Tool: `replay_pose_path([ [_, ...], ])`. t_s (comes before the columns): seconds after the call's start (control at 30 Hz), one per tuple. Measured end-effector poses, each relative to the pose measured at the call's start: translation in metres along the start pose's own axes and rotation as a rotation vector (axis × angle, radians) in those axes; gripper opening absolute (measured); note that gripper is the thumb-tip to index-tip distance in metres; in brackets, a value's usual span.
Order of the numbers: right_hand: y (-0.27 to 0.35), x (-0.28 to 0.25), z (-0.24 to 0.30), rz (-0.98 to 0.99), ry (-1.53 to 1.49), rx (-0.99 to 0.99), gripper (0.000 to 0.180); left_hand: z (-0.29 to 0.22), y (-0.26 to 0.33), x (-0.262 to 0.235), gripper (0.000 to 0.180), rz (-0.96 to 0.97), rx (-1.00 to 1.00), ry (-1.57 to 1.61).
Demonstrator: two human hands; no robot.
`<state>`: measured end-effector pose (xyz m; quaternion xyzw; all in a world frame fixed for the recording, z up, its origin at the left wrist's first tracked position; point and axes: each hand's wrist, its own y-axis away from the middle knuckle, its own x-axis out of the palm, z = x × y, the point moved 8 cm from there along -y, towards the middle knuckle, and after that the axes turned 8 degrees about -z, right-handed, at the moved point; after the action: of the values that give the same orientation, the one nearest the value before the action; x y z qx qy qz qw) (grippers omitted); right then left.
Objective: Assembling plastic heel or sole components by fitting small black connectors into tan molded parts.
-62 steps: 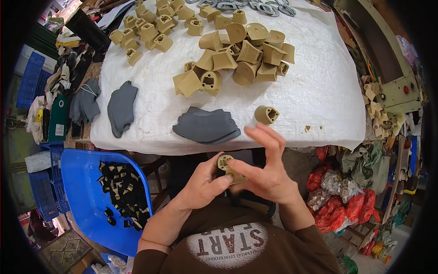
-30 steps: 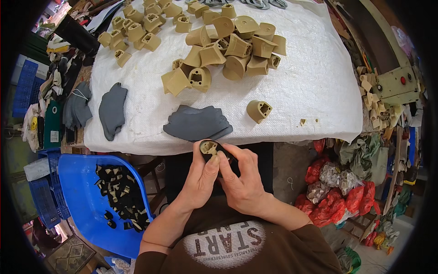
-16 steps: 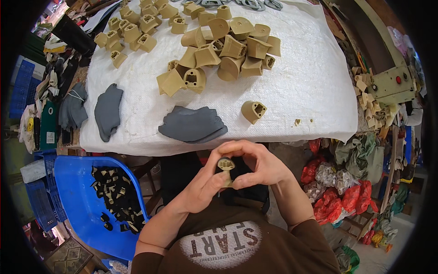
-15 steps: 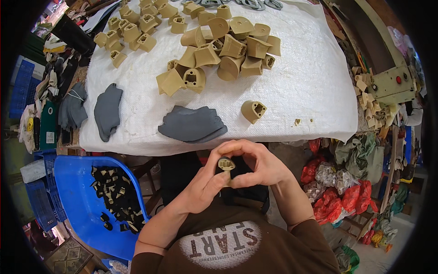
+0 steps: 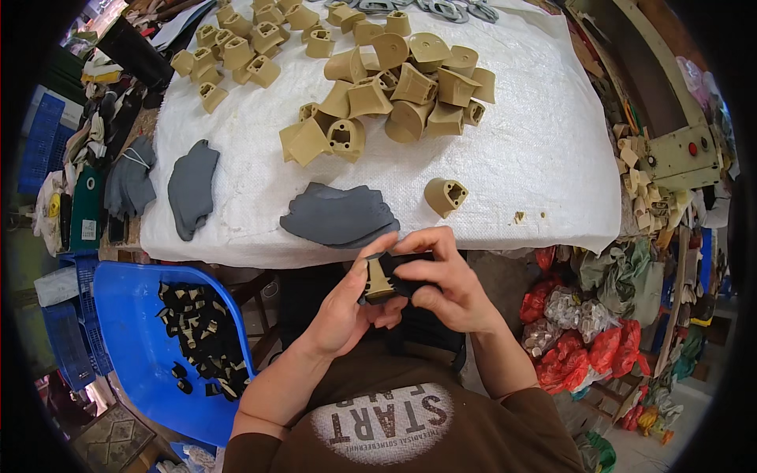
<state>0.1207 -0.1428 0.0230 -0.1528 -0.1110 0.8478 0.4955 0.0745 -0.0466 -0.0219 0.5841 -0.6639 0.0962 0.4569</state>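
Just off the near edge of the white-covered table, both my hands work on one tan block shoe heel (image 5: pixel 379 279) partly wrapped in a black covering piece (image 5: pixel 408 272). My left hand (image 5: pixel 341 309) is closed around the heel from its left side. On the right, my right hand (image 5: pixel 455 290) pinches the black covering with curled fingers against the heel. Beyond them lies a stack of dark grey cut pieces (image 5: pixel 339 214). A single bare tan heel (image 5: pixel 444 197) rests on its side to the right of that stack.
Many bare heels are heaped on the white sheet (image 5: pixel 505 165). More dark grey pieces (image 5: pixel 192 189) lie to the left. A blue tub (image 5: pixel 130 339) at lower left holds black-covered heels (image 5: pixel 201 335). Red plastic bags (image 5: pixel 564 351) and a machine (image 5: pixel 684 154) stand at the right.
The heel has been tilted so its tan side shows, with the black covering spread to the right. My right hand's fingers have shifted onto the covering. The view has moved slightly.
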Motion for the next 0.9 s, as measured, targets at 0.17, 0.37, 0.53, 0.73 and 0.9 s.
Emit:
replay_pose_path([
  [0.17,0.004,0.007,0.009,-0.093,0.222,-0.079,0.02,0.012,-0.002,0.005,0.05,-0.051,-0.131,0.086],
  [0.37,0.005,0.007,0.0,-0.086,-0.346,0.119,0.027,0.012,-0.001,0.0,0.039,0.037,-0.07,0.002],
  [0.53,0.002,0.011,-0.011,0.121,-0.131,0.201,0.054,-0.02,-0.003,0.007,0.064,0.094,0.218,-0.653],
  [0.73,-0.004,0.006,0.008,0.087,0.251,0.047,0.056,-0.012,-0.002,-0.002,0.077,0.061,0.231,-0.246],
  [0.9,0.001,0.016,0.004,-0.002,-0.019,0.19,0.057,-0.01,-0.005,0.005,0.035,-0.001,0.223,-0.036],
])
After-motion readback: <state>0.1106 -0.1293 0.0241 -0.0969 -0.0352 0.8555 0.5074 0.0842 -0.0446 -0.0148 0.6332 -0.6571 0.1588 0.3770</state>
